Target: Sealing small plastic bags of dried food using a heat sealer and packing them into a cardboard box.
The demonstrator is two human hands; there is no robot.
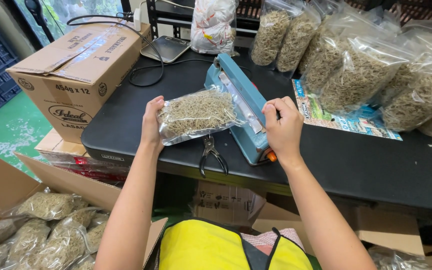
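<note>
Glossy clear plastic pouch (196,116) of dry, stringy fibre, sealer (241,107) in smooth blue painted metal, bench (356,160) matt black, pliers (211,154) dull steel, boxes (78,70) matt brown cardboard

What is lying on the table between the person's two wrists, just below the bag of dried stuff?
In the head view, a pair of pliers lies on the black table there, below the clear bag and beside the blue heat sealer.
</note>
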